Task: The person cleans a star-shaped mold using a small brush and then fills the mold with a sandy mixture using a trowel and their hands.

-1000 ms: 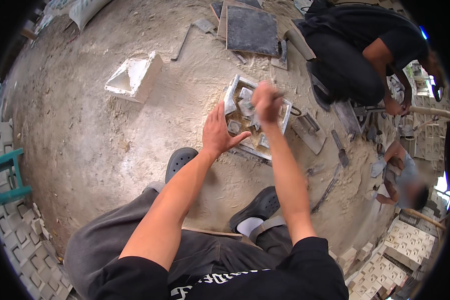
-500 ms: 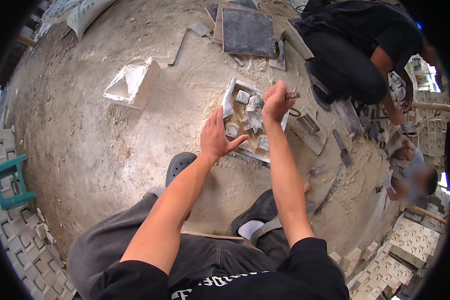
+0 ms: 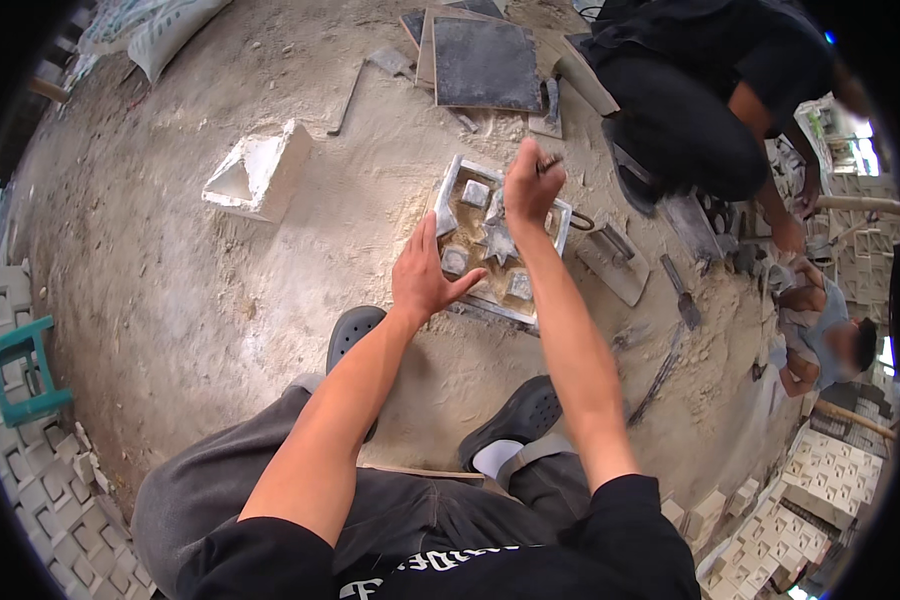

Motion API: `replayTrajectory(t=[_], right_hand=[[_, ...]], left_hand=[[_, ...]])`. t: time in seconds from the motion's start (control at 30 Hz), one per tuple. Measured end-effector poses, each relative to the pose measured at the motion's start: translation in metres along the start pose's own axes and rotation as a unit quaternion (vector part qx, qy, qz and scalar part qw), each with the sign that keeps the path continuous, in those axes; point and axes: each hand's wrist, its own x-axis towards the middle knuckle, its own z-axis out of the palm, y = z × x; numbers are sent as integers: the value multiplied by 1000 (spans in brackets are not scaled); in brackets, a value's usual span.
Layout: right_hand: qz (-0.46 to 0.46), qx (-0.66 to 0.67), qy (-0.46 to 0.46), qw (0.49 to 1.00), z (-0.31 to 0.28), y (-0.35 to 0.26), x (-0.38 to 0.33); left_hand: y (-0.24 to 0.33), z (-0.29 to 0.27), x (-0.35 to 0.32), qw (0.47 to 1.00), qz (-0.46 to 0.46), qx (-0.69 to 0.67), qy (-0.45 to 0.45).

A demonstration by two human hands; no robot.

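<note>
A square metal mold point(image 3: 450, 190) lies on the dusty ground ahead of me. Inside it are a star-shaped block point(image 3: 499, 240), small square blocks such as the near-left one point(image 3: 455, 261), and sandy tan material between them. My left hand point(image 3: 425, 278) is open, fingers stretched along the mold's left rim and thumb spread over its near-left corner. Above the mold's far right part, my right hand point(image 3: 532, 190) is closed in a fist around a tool; only its dark handle end point(image 3: 549, 163) shows. The fist hides the tool's lower part.
Right of the mold lie a flat steel float point(image 3: 612, 268) and a narrow trowel-like tool point(image 3: 683, 290). A white hollow block point(image 3: 258, 172) stands left; dark boards point(image 3: 486, 62) lie beyond. A person in black point(image 3: 690, 100) crouches at far right, another point(image 3: 820, 325) farther off.
My right fist has shifted a little farther and to the left over the mold, turning the tool's handle end. My left hand keeps its place at the rim. The whole view has shifted slightly.
</note>
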Motion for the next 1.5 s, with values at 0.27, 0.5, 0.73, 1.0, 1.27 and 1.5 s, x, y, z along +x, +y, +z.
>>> replayTrajectory(t=[0.27, 0.5, 0.73, 1.0, 1.27, 1.5], right_hand=[[19, 195, -79, 977, -23, -91, 43], [8, 123, -149, 981, -28, 0, 6], [17, 261, -201, 944, -27, -67, 36], [-34, 92, -137, 986, -28, -34, 10], [-47, 61, 83, 994, -55, -67, 21], [35, 25, 75, 996, -45, -20, 26]], left_hand=[[-5, -4, 5, 999, 20, 7, 33], [-2, -2, 5, 999, 20, -2, 29], [-8, -11, 3, 1000, -3, 6, 6], [-4, -7, 4, 999, 18, 23, 16], [7, -6, 8, 1000, 4, 10, -3], [-2, -3, 3, 999, 13, 42, 18]])
